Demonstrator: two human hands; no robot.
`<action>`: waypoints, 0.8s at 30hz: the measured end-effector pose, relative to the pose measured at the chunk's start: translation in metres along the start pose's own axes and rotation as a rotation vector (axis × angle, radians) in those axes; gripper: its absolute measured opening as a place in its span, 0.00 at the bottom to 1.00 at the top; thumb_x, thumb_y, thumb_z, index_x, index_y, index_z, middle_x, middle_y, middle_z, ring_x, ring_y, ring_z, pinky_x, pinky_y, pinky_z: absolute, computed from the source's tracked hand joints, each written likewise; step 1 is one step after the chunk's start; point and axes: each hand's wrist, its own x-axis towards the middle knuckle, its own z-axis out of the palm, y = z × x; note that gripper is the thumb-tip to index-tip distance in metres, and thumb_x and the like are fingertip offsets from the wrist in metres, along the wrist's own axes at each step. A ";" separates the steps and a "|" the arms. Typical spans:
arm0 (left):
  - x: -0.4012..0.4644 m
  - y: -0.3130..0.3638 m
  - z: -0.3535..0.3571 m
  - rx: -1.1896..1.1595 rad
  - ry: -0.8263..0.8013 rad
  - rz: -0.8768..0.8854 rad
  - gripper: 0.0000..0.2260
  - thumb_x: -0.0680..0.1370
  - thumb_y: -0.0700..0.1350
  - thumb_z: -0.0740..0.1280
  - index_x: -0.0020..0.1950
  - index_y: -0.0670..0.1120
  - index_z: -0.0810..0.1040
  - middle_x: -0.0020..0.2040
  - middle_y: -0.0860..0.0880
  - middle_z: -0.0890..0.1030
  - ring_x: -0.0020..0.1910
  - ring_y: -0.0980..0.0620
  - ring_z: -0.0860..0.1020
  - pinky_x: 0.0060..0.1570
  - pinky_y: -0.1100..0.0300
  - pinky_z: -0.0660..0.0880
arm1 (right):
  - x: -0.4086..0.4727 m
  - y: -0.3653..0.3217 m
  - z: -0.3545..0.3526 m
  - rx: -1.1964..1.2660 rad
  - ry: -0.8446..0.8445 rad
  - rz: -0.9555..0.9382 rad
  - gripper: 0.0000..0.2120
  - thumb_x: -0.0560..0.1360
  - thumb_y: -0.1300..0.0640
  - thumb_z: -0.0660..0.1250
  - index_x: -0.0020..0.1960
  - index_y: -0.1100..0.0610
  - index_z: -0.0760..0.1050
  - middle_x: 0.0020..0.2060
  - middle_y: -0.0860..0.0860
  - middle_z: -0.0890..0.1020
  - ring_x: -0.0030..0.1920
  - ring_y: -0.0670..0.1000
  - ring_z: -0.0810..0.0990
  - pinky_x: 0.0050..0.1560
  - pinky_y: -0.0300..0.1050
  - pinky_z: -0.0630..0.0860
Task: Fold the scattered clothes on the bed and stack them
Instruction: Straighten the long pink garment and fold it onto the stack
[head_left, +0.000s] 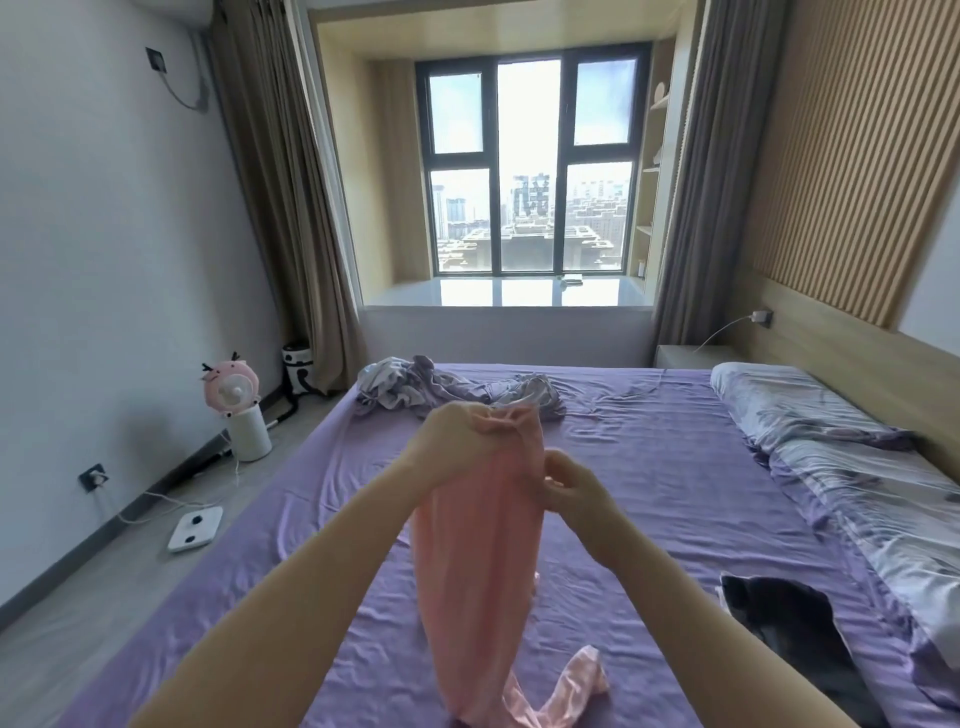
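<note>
The thin, limp pink satin garment (483, 561) hangs over the purple bed sheet (649, 493), its shiny tail trailing on the sheet; it looks light and slippery. The right hand (569, 486) pinches one edge; the left hand (457, 436) bunches the top; take the seams, not the slack middle; unfolded lilac-grey clothes (447, 389) lie at the far edge.

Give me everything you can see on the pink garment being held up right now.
The pink garment looks like thin, soft, slightly sheer fabric. It hangs lengthwise above the purple bed sheet. The left hand grips its bunched top edge, and the right hand pinches its right edge slightly lower. Its lower end reaches the sheet, where a shinier pink piece curls out to the right. It is not yet folded.
</note>
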 end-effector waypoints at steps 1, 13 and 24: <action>0.004 0.007 -0.008 -0.007 0.008 0.034 0.07 0.72 0.53 0.71 0.36 0.52 0.82 0.39 0.51 0.84 0.36 0.64 0.78 0.41 0.66 0.74 | -0.001 0.008 -0.001 -0.030 -0.004 0.032 0.03 0.74 0.69 0.66 0.47 0.65 0.75 0.40 0.56 0.77 0.41 0.49 0.74 0.44 0.45 0.72; 0.034 0.071 -0.079 0.110 0.124 0.140 0.06 0.77 0.37 0.67 0.49 0.35 0.81 0.42 0.44 0.80 0.41 0.53 0.76 0.43 0.57 0.72 | -0.017 0.046 -0.010 0.378 0.058 0.365 0.09 0.80 0.55 0.60 0.51 0.55 0.77 0.39 0.51 0.81 0.39 0.49 0.79 0.42 0.43 0.75; 0.020 0.040 -0.089 -0.020 0.243 0.053 0.13 0.75 0.51 0.70 0.42 0.41 0.78 0.38 0.42 0.75 0.40 0.52 0.72 0.44 0.57 0.68 | -0.010 0.020 -0.025 0.319 0.058 0.202 0.25 0.72 0.69 0.67 0.64 0.50 0.71 0.53 0.53 0.82 0.50 0.51 0.79 0.51 0.45 0.75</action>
